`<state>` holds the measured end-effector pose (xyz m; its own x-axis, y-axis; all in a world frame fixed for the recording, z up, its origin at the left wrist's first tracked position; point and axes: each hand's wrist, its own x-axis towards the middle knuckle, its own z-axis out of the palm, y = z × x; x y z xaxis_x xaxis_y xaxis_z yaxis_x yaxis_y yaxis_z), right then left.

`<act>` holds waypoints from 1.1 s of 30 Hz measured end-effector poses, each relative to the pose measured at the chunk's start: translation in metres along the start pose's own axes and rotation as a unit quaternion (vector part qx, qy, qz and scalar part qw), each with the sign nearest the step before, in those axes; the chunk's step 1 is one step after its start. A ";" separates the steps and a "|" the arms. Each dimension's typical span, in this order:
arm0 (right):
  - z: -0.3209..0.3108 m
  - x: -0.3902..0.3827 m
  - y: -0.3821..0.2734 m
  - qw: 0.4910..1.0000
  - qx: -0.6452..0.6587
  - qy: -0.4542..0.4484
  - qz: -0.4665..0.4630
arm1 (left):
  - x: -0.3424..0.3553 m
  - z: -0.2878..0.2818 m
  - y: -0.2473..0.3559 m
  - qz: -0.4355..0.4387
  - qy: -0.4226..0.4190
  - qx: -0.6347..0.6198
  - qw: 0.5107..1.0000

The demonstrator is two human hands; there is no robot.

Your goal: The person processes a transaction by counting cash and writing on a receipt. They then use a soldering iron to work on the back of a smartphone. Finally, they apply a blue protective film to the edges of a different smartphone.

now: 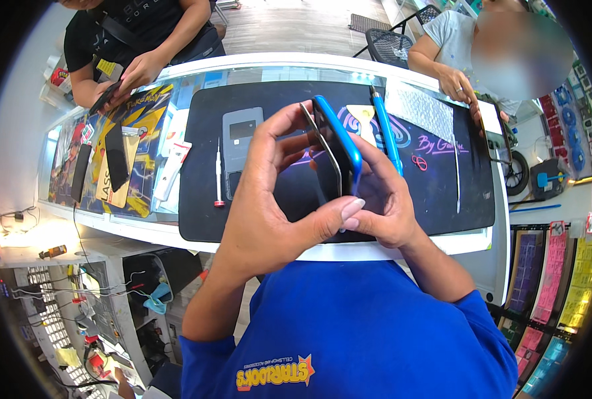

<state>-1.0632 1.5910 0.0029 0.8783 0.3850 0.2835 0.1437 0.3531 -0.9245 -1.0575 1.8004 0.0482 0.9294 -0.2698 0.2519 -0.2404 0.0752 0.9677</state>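
Observation:
Over the mat, a phone with a glossy blue rim point(346, 143) is held edge-up, and a thin pale-edged panel point(330, 159) stands along its left side. A narrow gap shows between the two. My left hand point(262, 193) is closed on the thin panel, fingers at its outer side and thumb at the lower end. My right hand point(392, 206) grips the blue-rimmed phone from the right. Both thumbs meet at the bottom. The faces turned inward are mostly hidden.
On the black mat point(469, 219) lie a red-ended screwdriver point(219, 176), a grey phone-shaped plate point(242, 123), a blue pen-like tool point(387, 130) and a silvery sheet point(422, 113). A dark phone point(116, 156) lies left. Two people across the counter handle phones.

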 end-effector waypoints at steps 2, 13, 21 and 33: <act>0.000 0.001 -0.004 1.000 -0.002 0.010 0.019 | 0.003 0.003 0.001 -0.011 0.014 -0.011 1.000; 0.004 -0.006 0.008 0.998 -0.004 0.027 0.061 | -0.005 -0.008 -0.010 -0.005 -0.006 -0.019 1.000; 0.006 -0.010 0.012 0.995 -0.005 0.012 0.097 | -0.017 -0.014 -0.018 -0.012 -0.033 -0.001 0.999; 0.002 -0.005 0.014 0.994 -0.011 -0.010 0.108 | -0.010 -0.019 -0.025 -0.013 -0.042 -0.005 0.999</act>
<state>-1.0669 1.5954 -0.0107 0.8807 0.4663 0.0834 -0.0360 0.2415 -0.9697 -1.0556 1.8200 0.0213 0.9086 -0.3514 0.2257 -0.2126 0.0759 0.9742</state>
